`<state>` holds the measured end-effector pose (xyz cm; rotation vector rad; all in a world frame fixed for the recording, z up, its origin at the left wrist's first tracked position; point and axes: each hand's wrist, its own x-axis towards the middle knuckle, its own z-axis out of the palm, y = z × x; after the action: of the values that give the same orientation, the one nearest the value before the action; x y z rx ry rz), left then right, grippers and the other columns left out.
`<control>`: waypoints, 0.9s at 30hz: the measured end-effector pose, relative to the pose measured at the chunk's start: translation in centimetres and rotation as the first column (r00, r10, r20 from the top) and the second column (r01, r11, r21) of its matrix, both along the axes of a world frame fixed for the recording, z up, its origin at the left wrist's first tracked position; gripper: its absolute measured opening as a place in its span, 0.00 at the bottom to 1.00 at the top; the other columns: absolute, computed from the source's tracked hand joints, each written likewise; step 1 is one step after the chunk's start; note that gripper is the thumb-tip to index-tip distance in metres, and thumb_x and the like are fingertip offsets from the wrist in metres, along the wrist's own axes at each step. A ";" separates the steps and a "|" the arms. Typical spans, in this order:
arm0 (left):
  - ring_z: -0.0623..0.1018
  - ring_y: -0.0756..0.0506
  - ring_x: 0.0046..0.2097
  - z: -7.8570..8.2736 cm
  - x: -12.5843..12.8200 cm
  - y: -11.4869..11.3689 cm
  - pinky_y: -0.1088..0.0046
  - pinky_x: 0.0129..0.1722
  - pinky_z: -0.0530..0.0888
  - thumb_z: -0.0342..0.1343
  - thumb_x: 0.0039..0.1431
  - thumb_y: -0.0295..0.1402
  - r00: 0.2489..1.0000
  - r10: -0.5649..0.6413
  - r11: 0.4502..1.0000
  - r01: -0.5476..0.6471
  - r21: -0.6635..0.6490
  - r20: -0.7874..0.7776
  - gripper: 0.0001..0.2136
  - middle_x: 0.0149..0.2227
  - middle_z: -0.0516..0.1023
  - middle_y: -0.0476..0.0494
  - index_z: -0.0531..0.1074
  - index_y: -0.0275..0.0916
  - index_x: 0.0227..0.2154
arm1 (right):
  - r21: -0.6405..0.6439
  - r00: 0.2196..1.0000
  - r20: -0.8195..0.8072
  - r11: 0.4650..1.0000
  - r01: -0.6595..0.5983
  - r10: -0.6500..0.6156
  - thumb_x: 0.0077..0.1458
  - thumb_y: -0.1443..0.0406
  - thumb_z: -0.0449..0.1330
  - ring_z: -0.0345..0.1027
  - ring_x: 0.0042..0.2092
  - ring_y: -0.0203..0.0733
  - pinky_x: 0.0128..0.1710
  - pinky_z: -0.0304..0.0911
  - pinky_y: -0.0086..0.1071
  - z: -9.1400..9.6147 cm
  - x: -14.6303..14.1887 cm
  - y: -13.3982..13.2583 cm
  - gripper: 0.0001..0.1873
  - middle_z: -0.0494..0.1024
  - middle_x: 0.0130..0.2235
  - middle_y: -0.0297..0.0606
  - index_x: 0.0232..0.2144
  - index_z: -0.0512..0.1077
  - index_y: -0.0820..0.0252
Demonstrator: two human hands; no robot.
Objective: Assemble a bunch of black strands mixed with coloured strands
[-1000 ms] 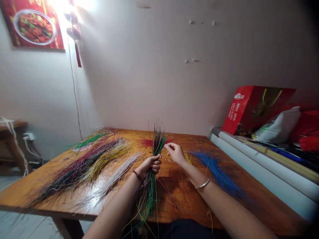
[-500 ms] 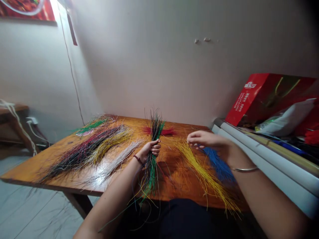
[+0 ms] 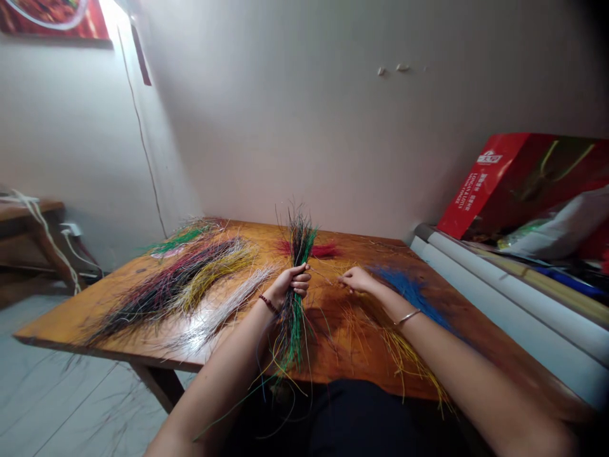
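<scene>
My left hand (image 3: 288,287) is closed round an upright bundle of mixed green, black and red strands (image 3: 295,273) over the wooden table (image 3: 95,311). My right hand (image 3: 356,279) hovers just right of the bundle, fingers pinched together near a thin strand, above a loose heap of yellow strands (image 3: 404,358). What the pinch holds is too fine to name. A blue pile (image 3: 409,292) lies right of my right wrist. A red tuft (image 3: 323,251) lies behind the bundle.
Sorted piles lie on the table's left half: dark red and black (image 3: 157,295), yellow (image 3: 214,276), white (image 3: 228,308), green (image 3: 178,240). A red carton (image 3: 499,184) and bags sit on a white chest (image 3: 499,298) at right. A side bench with cords (image 3: 28,228) stands at left.
My right hand swung out right over the yellow and blue piles, then came back beside the bundle. The left hand kept its hold. The camera tilted down.
</scene>
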<state>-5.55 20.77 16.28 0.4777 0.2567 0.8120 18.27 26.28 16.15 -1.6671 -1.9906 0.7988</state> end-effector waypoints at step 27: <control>0.53 0.57 0.13 0.3 -0.4 -0.6 0.84 0.13 0.50 0.50 0.60 0.32 0.992 -0.015 0.999 0.011 0.033 0.127 0.05 0.15 0.46 0.58 0.63 0.38 0.29 | 0.373 0.692 -0.720 0.814 0.445 -0.049 0.44 0.55 0.62 0.64 0.27 0.34 0.27 0.62 0.29 7.3 1.4 -10.6 0.16 0.76 0.31 0.41 0.30 0.76 0.63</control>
<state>-5.91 20.17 16.58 0.4558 0.1226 0.8319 19.63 15.64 23.44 -1.0579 -1.2402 0.5648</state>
